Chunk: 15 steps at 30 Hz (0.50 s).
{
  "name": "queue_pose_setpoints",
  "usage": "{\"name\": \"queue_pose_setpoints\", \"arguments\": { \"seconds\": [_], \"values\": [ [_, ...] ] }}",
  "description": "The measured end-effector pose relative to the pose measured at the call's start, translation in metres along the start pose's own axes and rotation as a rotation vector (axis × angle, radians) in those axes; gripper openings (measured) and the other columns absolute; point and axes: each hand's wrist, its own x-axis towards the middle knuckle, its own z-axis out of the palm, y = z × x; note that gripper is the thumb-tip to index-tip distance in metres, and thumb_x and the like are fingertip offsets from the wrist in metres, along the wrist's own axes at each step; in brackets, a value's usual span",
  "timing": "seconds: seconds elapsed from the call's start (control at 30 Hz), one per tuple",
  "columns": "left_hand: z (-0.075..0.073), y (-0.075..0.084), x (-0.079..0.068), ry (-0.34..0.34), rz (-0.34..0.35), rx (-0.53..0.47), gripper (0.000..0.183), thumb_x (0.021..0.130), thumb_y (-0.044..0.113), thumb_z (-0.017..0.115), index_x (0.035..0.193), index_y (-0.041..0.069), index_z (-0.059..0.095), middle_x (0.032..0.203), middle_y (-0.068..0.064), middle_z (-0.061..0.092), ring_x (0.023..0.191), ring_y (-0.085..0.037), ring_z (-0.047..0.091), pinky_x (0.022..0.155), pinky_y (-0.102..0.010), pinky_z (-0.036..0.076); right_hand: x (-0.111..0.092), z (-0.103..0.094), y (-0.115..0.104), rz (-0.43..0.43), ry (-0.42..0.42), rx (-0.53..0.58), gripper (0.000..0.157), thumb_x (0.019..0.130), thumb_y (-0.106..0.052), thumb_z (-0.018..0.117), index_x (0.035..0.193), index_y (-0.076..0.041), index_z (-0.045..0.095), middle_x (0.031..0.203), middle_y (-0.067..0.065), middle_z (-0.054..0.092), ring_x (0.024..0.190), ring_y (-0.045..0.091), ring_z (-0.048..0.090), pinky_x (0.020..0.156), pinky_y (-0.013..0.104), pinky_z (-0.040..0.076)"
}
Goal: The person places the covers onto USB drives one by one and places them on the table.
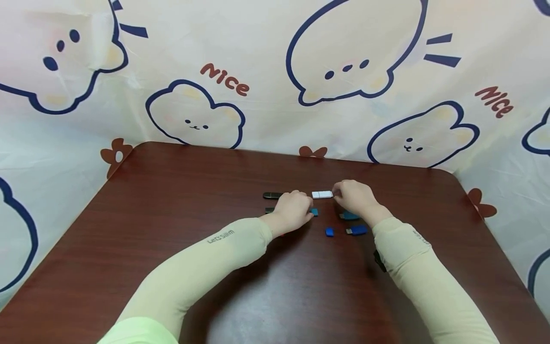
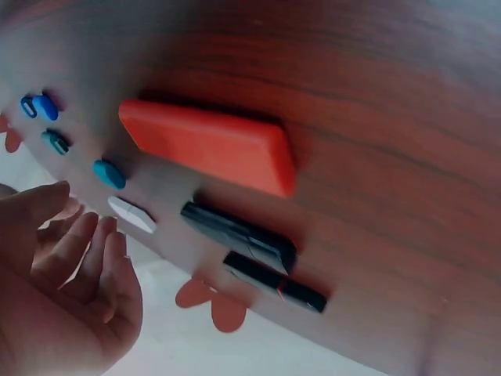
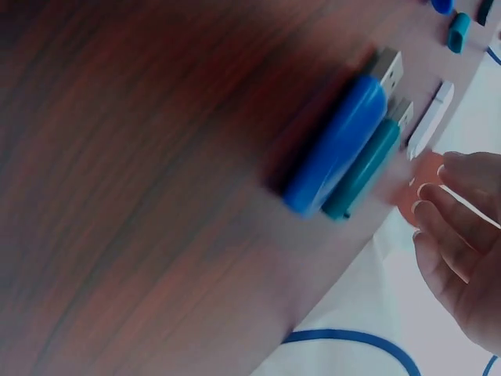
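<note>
A white USB stick (image 1: 322, 194) lies on the table between the two hands. My right hand (image 1: 354, 196) is at its right end, fingers loosely bent; whether they touch it I cannot tell. Just left of the stick is my left hand (image 1: 294, 209), over the row of items; its fingers (image 2: 92, 243) are relaxed, with nothing seen between them. A teal cap (image 1: 315, 212) shows beside the left hand. Near the right wrist lie a teal USB stick (image 3: 366, 168) and a blue USB stick (image 3: 340, 141), metal plugs bare. A blue cap (image 1: 329, 231) sits left of the blue stick.
Two black sticks (image 2: 239, 235) (image 2: 274, 282) lie side by side left of the left hand. An orange-red block (image 2: 207, 145) is near them, mostly hidden by the left wrist in the head view. A patterned curtain (image 1: 266, 114) stands behind the brown table (image 1: 172, 191).
</note>
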Motion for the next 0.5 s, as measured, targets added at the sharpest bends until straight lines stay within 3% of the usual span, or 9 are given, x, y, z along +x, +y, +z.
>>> {"name": "queue_pose_setpoints", "arguments": {
  "seconds": [0.27, 0.5],
  "values": [
    [0.008, 0.011, 0.017, -0.058, -0.062, 0.068, 0.032, 0.088, 0.04, 0.061, 0.066, 0.018, 0.055, 0.091, 0.002, 0.065, 0.085, -0.016, 0.059, 0.07, -0.029, 0.05, -0.017, -0.008, 0.012, 0.029, -0.018, 0.003, 0.026, 0.089, -0.017, 0.061, 0.111, -0.004, 0.066, 0.11, 0.015, 0.066, 0.094, 0.028, 0.063, 0.078, 0.044, 0.053],
    [0.014, 0.013, 0.023, -0.057, -0.069, 0.098, 0.026, 0.088, 0.037, 0.063, 0.07, 0.018, 0.061, 0.093, 0.001, 0.066, 0.085, -0.015, 0.061, 0.069, -0.028, 0.051, -0.027, -0.012, 0.019, 0.031, -0.031, 0.013, 0.026, 0.09, -0.017, 0.06, 0.111, -0.004, 0.066, 0.11, 0.015, 0.066, 0.093, 0.027, 0.063, 0.079, 0.044, 0.053]
  ]
}}
